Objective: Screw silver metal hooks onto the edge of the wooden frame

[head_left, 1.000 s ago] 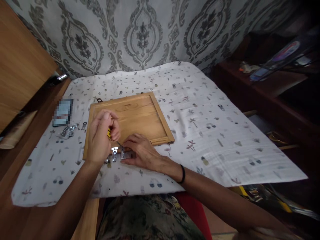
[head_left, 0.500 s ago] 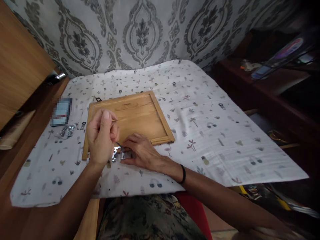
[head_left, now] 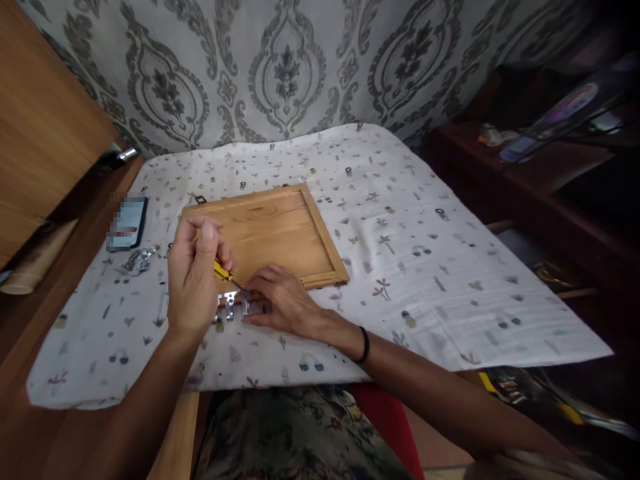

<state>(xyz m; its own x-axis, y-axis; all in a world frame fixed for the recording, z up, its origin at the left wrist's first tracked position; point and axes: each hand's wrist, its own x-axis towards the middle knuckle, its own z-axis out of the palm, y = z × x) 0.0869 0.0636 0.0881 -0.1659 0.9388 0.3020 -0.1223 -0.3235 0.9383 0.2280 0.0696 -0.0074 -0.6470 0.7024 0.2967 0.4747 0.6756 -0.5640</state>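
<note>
A framed wooden panel (head_left: 270, 227) lies on a white patterned cloth. Closed around a yellow and black screwdriver (head_left: 223, 271), my left hand (head_left: 193, 277) is above the panel's near left part. The screwdriver's shaft slants down to the right, its tip at a small shiny metal bracket (head_left: 245, 305) on the near edge. My right hand (head_left: 283, 293) pinches this bracket between thumb and fingers, the other fingers resting on the panel's edge. Just left of it sits another metal bracket (head_left: 229, 309). My left hand hides the panel's near left corner.
A phone (head_left: 128, 224) lies on the cloth (head_left: 440, 293) at the left, with a pile of small metal parts (head_left: 142, 259) in front of it. A wooden cabinet (head_left: 45, 113) stands at the left. Behind the table hangs a patterned curtain (head_left: 285, 73).
My left hand has turned, so the yellow screwdriver handle now shows below its fingers. My right hand stays at the bracket. The view has shifted slightly.
</note>
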